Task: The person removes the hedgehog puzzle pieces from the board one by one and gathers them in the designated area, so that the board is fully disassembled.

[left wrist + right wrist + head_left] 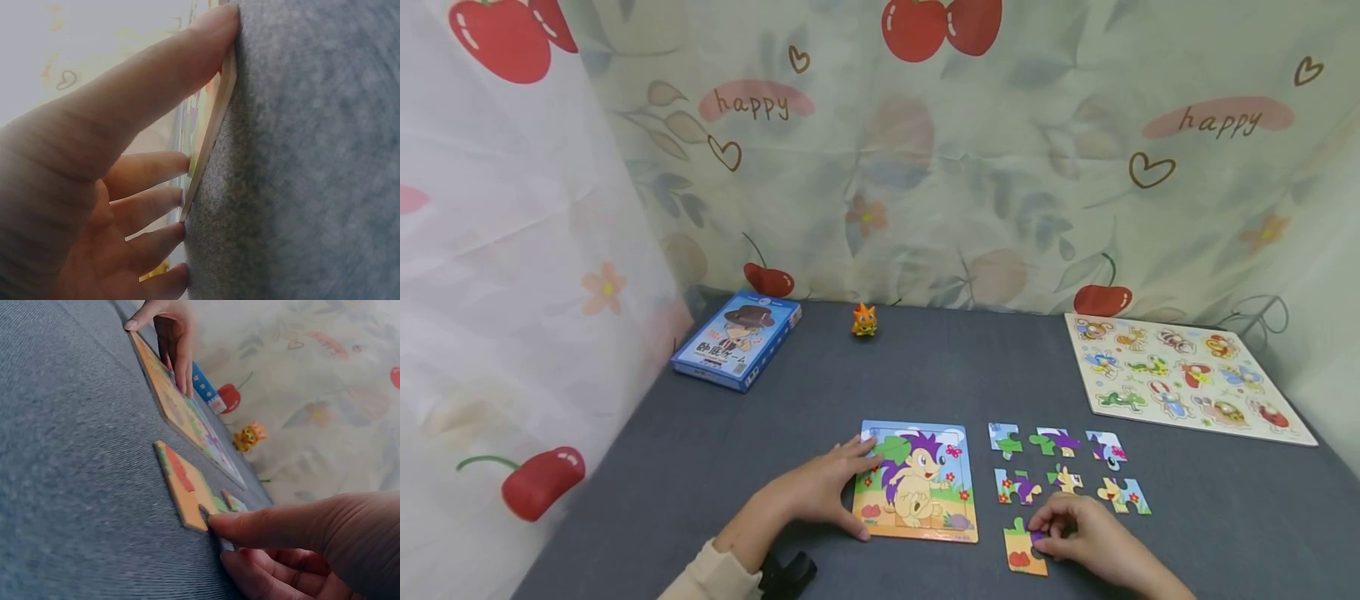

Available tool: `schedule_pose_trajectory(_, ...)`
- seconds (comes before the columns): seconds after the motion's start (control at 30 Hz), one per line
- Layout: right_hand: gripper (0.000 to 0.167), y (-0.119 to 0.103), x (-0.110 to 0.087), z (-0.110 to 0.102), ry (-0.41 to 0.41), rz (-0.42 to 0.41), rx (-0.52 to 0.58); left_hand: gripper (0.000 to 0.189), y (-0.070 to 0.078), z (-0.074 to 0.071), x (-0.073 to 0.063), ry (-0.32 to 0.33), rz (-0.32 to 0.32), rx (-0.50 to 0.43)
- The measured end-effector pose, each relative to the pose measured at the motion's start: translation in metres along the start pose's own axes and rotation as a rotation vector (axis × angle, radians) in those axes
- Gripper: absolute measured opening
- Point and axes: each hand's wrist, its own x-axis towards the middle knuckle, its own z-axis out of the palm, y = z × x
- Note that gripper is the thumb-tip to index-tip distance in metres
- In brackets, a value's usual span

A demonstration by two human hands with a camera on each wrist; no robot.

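Observation:
My left hand (816, 492) rests along the left edge of a square puzzle board (955, 531) with a purple-haired hedgehog picture. Its fingers are spread over the edge, the thumb at the near left corner. In the left wrist view the thumb (156, 69) lies against the board's pale edge. Right of the board, my right hand (1086, 533) pinches the right side of a puzzle piece (1018, 560) with red apples and a green tab. The right wrist view has this piece (181, 481) flat or nearly so on the cloth; the fingertips partly hide its edge.
Several loose puzzle pieces (1018, 487) lie in two rows beyond my right hand. A blue box (733, 342) sits at the back left, a small orange figurine (864, 320) at the back middle. An insect puzzle board (1187, 375) lies at the back right, before the patterned curtain (880, 208).

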Motion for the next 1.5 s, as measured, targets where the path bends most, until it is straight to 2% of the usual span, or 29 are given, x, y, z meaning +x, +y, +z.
schedule_pose_trajectory(0.17,0.022,-0.005,0.005,-0.006,0.022,-0.004,0.071,0.088,-0.001,0.000,-0.001,-0.001,0.000,-0.006)
schedule_pose_trajectory(0.37,0.028,-0.018,0.027,-0.007,-0.011,-0.011,0.072,0.089,-0.002,0.000,-0.001,0.008,0.004,0.000)
schedule_pose_trajectory(0.7,0.035,-0.047,0.067,0.014,-0.064,-0.061,0.015,0.088,-0.001,0.000,-0.002,-0.001,0.000,-0.009)
schedule_pose_trajectory(1.0,0.036,-0.058,0.091,0.036,-0.113,-0.084,-0.005,0.087,0.000,-0.001,-0.001,0.003,0.000,-0.004)
schedule_pose_trajectory(1.2,0.034,-0.059,0.098,0.050,-0.148,-0.075,0.046,0.087,0.000,-0.001,-0.001,0.006,0.003,0.006)
schedule_pose_trajectory(1.5,0.023,-0.062,0.098,0.060,-0.113,-0.076,0.018,0.087,0.000,-0.001,-0.001,0.003,0.008,-0.007)
